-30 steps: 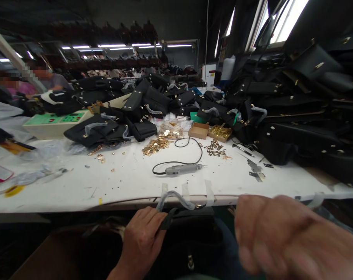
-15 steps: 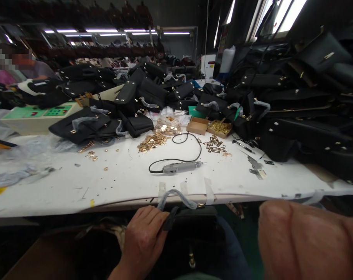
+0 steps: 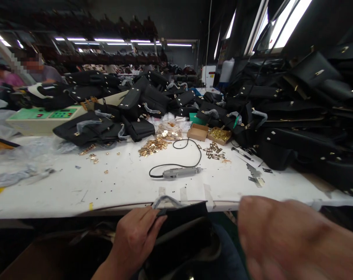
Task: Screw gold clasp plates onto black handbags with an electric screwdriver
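A black bag is at my lap, below the table's front edge, its top now gaping and a plastic-wrapped handle rising behind it. My left hand pinches the bag's upper left corner between thumb and fingers. Large and blurred, my right hand hangs in the air to the right of the bag, its fingers curled; whether anything is inside them is hidden. On the white table a grey electric screwdriver lies beyond the bag, its black cord looped behind.
Gold metal plates lie heaped mid-table. Two small cardboard boxes stand behind, one holding brass-coloured pieces. Black bags are piled at the right and back. A green-topped machine and a person are at the left.
The bag's top has opened and its handle has sunk lower. My right hand has shifted left, nearer the bag. My left hand keeps its grip, slightly farther left. The view has tilted up slightly.
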{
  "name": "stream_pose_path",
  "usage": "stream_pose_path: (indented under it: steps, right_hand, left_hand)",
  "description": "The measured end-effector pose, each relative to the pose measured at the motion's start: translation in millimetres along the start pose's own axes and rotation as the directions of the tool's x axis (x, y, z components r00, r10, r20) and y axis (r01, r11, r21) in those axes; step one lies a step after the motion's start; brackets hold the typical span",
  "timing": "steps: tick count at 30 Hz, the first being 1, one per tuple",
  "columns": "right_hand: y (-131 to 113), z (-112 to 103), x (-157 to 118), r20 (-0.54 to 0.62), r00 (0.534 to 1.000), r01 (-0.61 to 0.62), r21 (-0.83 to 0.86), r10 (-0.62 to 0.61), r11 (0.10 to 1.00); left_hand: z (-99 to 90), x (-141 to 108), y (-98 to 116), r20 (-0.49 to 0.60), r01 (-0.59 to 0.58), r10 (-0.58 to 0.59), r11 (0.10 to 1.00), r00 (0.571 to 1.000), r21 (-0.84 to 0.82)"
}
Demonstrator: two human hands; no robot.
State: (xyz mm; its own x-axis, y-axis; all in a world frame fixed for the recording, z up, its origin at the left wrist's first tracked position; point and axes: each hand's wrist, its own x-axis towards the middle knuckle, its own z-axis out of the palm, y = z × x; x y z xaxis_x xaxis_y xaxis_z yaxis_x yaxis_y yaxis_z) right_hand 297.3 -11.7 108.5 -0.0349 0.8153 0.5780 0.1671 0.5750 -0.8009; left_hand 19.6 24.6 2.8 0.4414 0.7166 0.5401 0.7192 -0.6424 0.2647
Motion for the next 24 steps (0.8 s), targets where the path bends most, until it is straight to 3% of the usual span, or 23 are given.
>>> stream_pose_path:
  steps: [2,5,9,12,16,21,24]
  right_hand:
    - [16.3,26.6,14.1,-0.001,0.999,-0.033,0.018,0.033,0.999]
    - [53.4,58.4,22.0,0.132,0.986,-0.09,-0.12,0.105,0.989]
    - [89.6,79.1,14.2,0.364,0.894,-0.175,-0.257,0.262,0.951]
    - [94.9,84.8,12.9,0.403,0.846,-0.23,-0.315,0.349,0.921]
    - [94.4,89.8,22.8,0.426,0.842,-0.21,-0.305,0.33,0.929]
    - [100.2,92.8,30.1,0.503,0.811,-0.273,-0.128,0.3,0.953]
    - [104.7,95.9,27.2,0.495,0.804,-0.318,-0.109,0.329,0.942]
  left_hand:
    - [-9.6,7.7,-8.0,0.045,-0.005,0.006,1.0,0.999,-0.026]
    - [-18.0,18.2,-19.6,0.201,0.089,-0.061,0.987,0.978,-0.135]
    - [-10.2,24.1,-32.1,0.46,0.373,-0.197,0.867,0.866,-0.33]
    - [2.4,25.1,-38.0,0.554,0.483,-0.205,0.769,0.807,-0.419]
    - [10.3,29.8,-40.5,0.554,0.488,-0.2,0.754,0.808,-0.44]
    - [8.0,32.2,-40.6,0.492,0.43,-0.237,0.841,0.838,-0.329]
    - [11.6,27.8,-42.7,0.475,0.408,-0.262,0.882,0.84,-0.234]
